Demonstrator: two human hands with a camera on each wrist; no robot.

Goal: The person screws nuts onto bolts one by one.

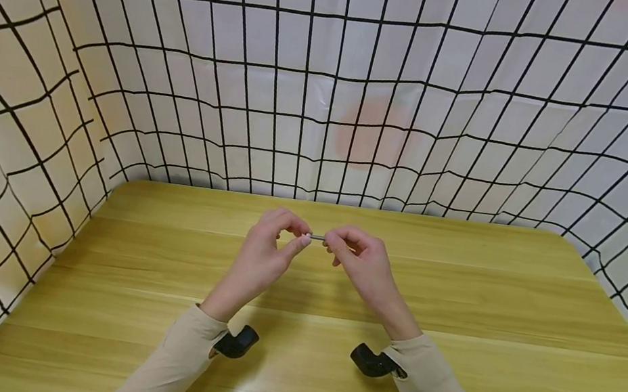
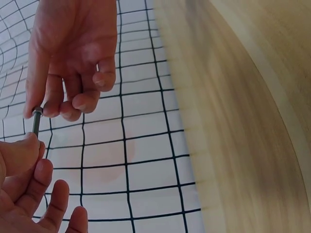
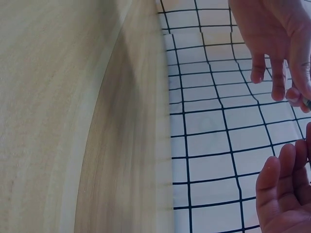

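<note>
A slim grey metal bolt (image 1: 317, 237) spans the short gap between both hands, held level above the table. Its thin shaft and wider round head (image 2: 37, 110) show in the left wrist view. My left hand (image 1: 272, 244) pinches the shaft end between thumb and index finger, other fingers loosely bent. At the head end, the thumb and index finger of my right hand (image 1: 362, 262) pinch the bolt. From the right wrist, the left hand (image 3: 277, 43) appears at top and the right hand (image 3: 284, 194) at lower right, with the bolt mostly cut off by the frame edge.
A wood-grain table (image 1: 284, 383) lies beneath both hands. White sheeting with a black grid (image 1: 329, 102) rises behind the table and along both sides. Black wrist mounts (image 1: 237, 341) stick out from the beige sleeves (image 1: 174, 355).
</note>
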